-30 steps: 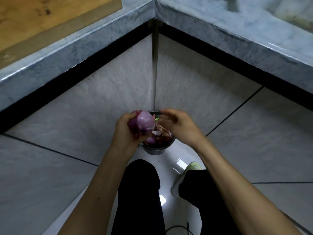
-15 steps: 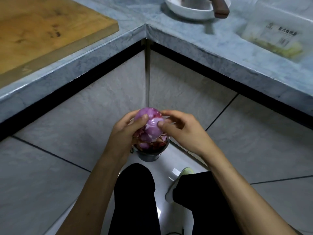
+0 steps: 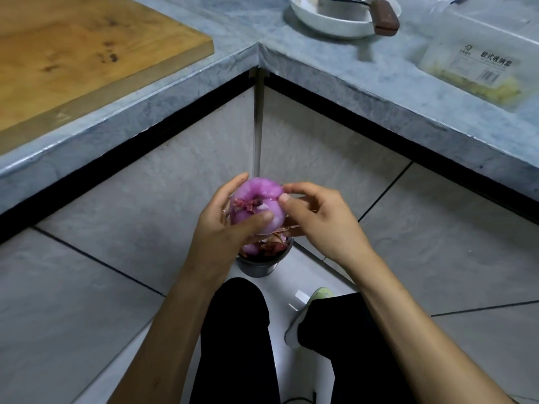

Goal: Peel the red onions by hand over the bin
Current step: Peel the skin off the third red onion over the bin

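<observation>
The left hand [image 3: 221,225] grips a red onion [image 3: 256,209], fingers curled behind it and the thumb pressed across its near face. The onion is mostly peeled, glossy purple, with dry reddish scraps clinging round its sunken end. The right hand [image 3: 318,223] pinches the onion's upper right edge between thumb and forefinger, its other fingers loosely curled. The onion is held directly above a small dark bin [image 3: 258,265] that stands on the floor in the corner under the table [image 3: 335,68]; the bin holds onion skins and purple pieces. On the table lie a wooden cutting board [image 3: 81,53] at the left, a white bowl [image 3: 335,21] with a brown-handled utensil [image 3: 383,17] across it, and a clear labelled box [image 3: 481,62] at the right
</observation>
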The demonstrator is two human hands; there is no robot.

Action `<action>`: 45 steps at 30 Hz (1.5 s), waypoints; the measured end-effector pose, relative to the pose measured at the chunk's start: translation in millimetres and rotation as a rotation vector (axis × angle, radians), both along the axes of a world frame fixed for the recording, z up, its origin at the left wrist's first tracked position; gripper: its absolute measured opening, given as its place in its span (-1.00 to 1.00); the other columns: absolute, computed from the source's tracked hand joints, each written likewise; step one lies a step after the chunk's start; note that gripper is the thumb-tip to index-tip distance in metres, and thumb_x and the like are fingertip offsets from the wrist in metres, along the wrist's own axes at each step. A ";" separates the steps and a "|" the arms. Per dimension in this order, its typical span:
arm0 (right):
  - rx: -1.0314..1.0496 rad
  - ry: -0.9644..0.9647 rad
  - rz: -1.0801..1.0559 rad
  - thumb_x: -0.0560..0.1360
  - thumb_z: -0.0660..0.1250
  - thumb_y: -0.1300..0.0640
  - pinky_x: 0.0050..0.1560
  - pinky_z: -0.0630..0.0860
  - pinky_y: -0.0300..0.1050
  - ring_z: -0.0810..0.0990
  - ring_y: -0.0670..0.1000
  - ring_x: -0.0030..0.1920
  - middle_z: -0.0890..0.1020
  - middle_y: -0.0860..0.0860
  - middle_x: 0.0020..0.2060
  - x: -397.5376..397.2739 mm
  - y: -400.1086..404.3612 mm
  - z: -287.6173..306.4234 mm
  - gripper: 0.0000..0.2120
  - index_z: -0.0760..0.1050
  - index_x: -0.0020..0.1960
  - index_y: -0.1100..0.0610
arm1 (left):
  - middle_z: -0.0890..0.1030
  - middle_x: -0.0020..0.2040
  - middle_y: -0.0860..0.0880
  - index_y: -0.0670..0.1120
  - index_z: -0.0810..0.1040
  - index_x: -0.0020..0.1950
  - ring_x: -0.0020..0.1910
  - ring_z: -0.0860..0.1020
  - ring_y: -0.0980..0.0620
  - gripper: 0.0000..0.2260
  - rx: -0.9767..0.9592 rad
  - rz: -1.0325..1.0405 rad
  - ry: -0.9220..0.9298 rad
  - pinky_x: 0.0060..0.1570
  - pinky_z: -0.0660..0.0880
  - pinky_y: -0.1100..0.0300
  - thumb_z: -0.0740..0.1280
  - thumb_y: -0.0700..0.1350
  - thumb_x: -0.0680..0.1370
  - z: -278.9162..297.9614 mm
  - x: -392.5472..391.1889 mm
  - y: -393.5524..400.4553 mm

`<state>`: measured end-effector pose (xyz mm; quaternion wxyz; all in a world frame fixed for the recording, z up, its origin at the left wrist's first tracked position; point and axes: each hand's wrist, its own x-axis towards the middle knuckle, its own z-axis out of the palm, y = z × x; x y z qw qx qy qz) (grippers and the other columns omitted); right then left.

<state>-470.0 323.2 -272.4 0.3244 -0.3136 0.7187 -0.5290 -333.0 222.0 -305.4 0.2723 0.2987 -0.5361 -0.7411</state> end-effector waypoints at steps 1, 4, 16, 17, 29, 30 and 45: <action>0.023 0.146 -0.002 0.52 0.41 0.03 -0.02 0.66 0.02 0.70 -0.02 -0.16 0.71 0.12 -0.14 -1.6 0.1 -0.2 -0.77 0.61 0.15 0.06 | 0.69 0.19 0.07 0.15 0.55 0.31 0.19 0.66 -0.06 -0.37 -0.004 0.008 -0.013 0.23 0.56 -0.19 0.61 -0.08 0.27 -0.4 1.2 -1.0; -0.025 0.569 0.033 0.46 0.48 0.03 0.00 0.61 -0.10 0.66 -0.14 -0.12 0.70 -0.07 -0.09 -5.9 0.5 7.9 -0.74 0.66 0.14 0.04 | 0.69 0.18 0.11 0.16 0.53 0.35 0.17 0.68 -0.04 -0.32 -0.028 -0.007 -0.081 0.19 0.60 -0.18 0.66 -0.07 0.27 -0.4 6.0 -4.0; -0.010 0.947 0.562 0.45 0.41 0.18 -0.21 0.54 -0.02 0.56 -0.05 -0.28 0.65 0.00 -0.21 -17.8 -17.7 31.5 -0.85 0.70 -0.01 0.13 | 0.69 0.11 0.09 0.01 0.52 0.38 0.01 0.68 0.21 -0.31 -0.199 -0.205 -0.211 -0.13 0.59 0.34 0.61 -0.37 0.32 19.4 15.4 -18.4; -0.014 0.940 0.555 0.44 0.41 0.17 -0.21 0.54 -0.05 0.58 -0.05 -0.28 0.66 -0.01 -0.22 -17.1 -17.7 30.9 -0.85 0.70 -0.02 0.13 | 0.71 0.04 0.10 0.04 0.56 0.30 -0.02 0.69 0.20 -0.37 -0.196 -0.199 -0.214 -0.16 0.60 0.32 0.60 -0.38 0.32 19.8 15.9 -18.4; -0.123 0.103 0.005 0.34 0.40 0.38 -0.27 0.47 -0.09 0.53 -0.02 -0.35 0.64 0.18 -0.37 10.9 -12.2 -2.4 -0.91 0.66 -0.29 0.25 | 0.74 -0.05 0.09 0.10 0.64 0.14 -0.08 0.70 0.12 -0.45 -0.198 -0.100 -0.188 -0.07 0.67 0.14 0.63 -0.35 0.27 8.4 14.3 -10.7; -0.116 0.042 0.008 0.36 0.38 0.43 -0.28 0.45 -0.12 0.52 -0.04 -0.35 0.62 0.17 -0.40 10.5 -12.0 -2.6 -0.87 0.64 -0.30 0.27 | 0.74 -0.05 0.06 0.07 0.66 0.14 -0.07 0.70 0.09 -0.46 -0.199 -0.105 -0.184 -0.08 0.67 0.12 0.63 -0.35 0.27 7.6 14.1 -10.0; -0.077 -0.083 0.109 0.44 0.44 0.37 -0.23 0.48 -0.13 0.51 0.03 -0.32 0.59 0.15 -0.36 0.9 -0.8 -10.7 -0.96 0.64 -0.14 0.28 | 0.73 -0.12 0.01 0.28 0.72 -0.16 -0.16 0.69 0.10 -0.52 -0.224 -0.187 -0.213 -0.22 0.68 0.10 0.59 -0.37 0.34 6.9 11.1 -7.1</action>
